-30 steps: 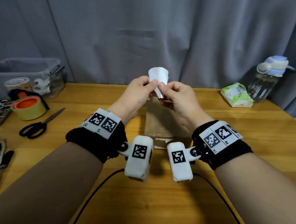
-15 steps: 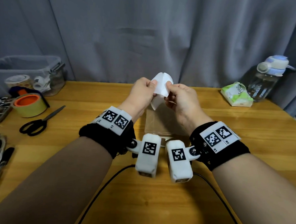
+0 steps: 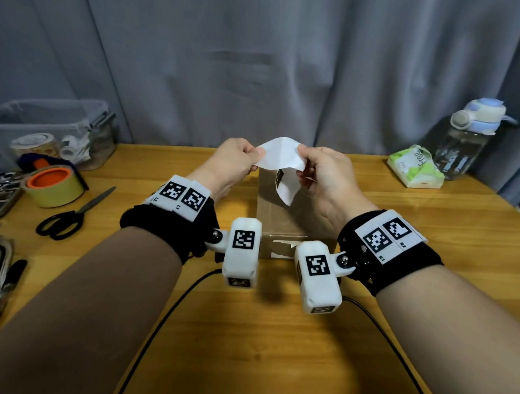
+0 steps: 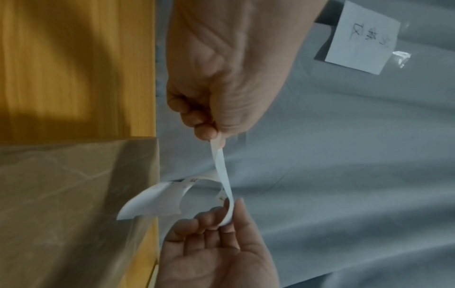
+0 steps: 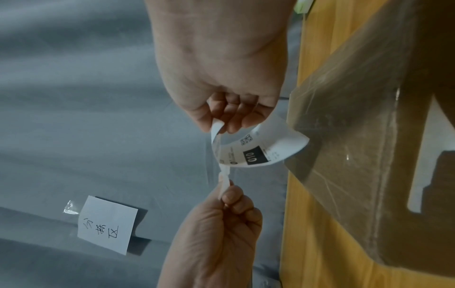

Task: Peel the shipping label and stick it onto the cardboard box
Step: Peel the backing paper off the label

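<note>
Peeling is underway above the table (image 3: 275, 333): nearest, the cardboard box (image 3: 270, 215) sits at centre, untouched. Just above it, the left hand (image 3: 233, 162) pinches the backing strip (image 3: 277, 154) while the right hand (image 3: 323, 173) pinches the shipping label (image 3: 286, 189), which curls down toward six o'clock. My worry: that loose flap could fold onto itself or catch the fingers, sticking before it reaches the box. Far off at two o'clock stands a bottle (image 3: 466, 141).
</note>
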The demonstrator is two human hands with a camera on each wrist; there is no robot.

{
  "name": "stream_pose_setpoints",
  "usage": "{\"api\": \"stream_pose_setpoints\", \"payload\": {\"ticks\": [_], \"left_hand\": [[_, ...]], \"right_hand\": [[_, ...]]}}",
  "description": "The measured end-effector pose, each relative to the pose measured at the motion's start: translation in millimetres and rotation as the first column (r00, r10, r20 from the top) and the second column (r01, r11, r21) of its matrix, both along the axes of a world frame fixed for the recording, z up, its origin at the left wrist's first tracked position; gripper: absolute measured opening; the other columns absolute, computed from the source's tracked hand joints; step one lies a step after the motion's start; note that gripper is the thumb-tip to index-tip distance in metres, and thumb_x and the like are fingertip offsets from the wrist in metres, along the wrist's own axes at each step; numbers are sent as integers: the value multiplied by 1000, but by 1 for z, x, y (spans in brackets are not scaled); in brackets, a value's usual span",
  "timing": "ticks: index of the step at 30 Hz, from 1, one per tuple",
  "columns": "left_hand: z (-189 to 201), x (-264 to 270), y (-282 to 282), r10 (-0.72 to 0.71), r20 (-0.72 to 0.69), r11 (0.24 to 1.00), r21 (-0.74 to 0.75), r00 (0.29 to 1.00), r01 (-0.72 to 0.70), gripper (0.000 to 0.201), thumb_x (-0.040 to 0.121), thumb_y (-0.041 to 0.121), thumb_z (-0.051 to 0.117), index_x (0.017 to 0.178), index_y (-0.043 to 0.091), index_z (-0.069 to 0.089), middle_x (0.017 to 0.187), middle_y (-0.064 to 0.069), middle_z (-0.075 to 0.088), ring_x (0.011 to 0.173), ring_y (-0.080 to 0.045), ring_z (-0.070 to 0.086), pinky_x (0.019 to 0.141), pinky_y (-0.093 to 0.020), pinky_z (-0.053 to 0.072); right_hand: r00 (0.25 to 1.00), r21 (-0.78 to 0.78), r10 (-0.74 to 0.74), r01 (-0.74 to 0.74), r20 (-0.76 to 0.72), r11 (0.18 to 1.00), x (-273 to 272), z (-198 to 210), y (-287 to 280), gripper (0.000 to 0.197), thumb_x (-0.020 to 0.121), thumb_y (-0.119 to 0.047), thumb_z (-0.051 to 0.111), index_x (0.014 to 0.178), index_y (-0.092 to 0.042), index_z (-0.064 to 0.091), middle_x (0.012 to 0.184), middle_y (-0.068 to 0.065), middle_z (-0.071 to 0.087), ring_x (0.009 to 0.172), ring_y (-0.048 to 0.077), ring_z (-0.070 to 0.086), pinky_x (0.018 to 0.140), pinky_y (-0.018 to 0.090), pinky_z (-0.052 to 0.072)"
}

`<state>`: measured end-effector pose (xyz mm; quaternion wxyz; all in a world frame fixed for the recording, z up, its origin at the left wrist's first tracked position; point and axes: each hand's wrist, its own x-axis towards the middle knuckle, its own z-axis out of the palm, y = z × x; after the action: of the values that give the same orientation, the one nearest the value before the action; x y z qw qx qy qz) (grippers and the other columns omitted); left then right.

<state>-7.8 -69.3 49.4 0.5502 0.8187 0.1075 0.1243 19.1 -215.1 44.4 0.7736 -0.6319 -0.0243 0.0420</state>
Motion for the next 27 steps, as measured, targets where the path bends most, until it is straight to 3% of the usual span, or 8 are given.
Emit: {"api": "stream_pose_setpoints", "payload": {"ticks": [6,12,14,16,18,21,25,27], "left_hand": [[-4,2,7,29,-21,994,102,999,-27,28,93,24,51,67,15,45,61,1,49,53,-9,40,52,-22,32],[-10,4,13,71,-39,995,75,997,-68,29,94,22,49,66,15,43,61,-2,52,52,-10,45,54,-20,39],[-14,5,13,86,-27,996,28,996,-85,26,93,22,48,68,16,44,69,-7,59,56,-13,54,57,-16,43],[-16,6,11,121,2,992,-31,993,-121,24,93,24,47,71,15,45,80,-13,58,70,-21,57,68,-27,48],[-16,5,6,146,48,984,-112,988,-140,20,96,23,44,80,13,49,80,-10,59,65,-19,58,59,-24,51],[-15,2,1,137,95,969,-219,986,-114,20,97,26,43,95,8,53,78,-5,59,59,-12,55,42,-13,45],[-8,0,-2,82,59,912,-408,995,-51,26,90,39,54,80,16,59,69,3,61,64,-13,58,54,-20,47],[-5,-1,-5,35,71,916,-401,997,-4,25,86,39,61,80,15,61,64,6,63,61,-10,59,52,-19,47]], "right_hand": [[1000,-27,-18,19,9,999,0,0,-1,20,84,-12,61,65,-11,54,57,2,51,51,13,48,53,24,40],[999,-12,-28,28,16,1000,4,-1,-6,24,83,-11,62,60,-12,53,53,-1,50,48,11,46,55,25,38],[1000,-15,-11,11,20,1000,4,-1,-8,25,83,-12,63,60,-13,54,49,-4,52,45,8,47,56,25,40],[999,-3,29,-29,16,1000,5,-2,-8,24,84,-12,62,61,-14,56,48,-7,56,44,6,49,58,25,43],[997,58,77,-77,-8,995,6,-1,-8,16,86,-8,59,71,-14,59,64,0,62,55,10,55,58,25,47],[992,150,110,-101,-54,984,8,-1,-10,12,86,-2,55,85,-12,60,86,8,62,74,17,59,58,24,51],[994,135,100,-93,-48,987,8,-2,-7,17,84,0,50,84,-14,61,85,7,61,80,20,58,63,27,50],[993,110,107,-102,-41,989,8,-4,-5,18,84,-1,49,81,-15,60,80,5,59,77,19,56,62,27,47]]}}
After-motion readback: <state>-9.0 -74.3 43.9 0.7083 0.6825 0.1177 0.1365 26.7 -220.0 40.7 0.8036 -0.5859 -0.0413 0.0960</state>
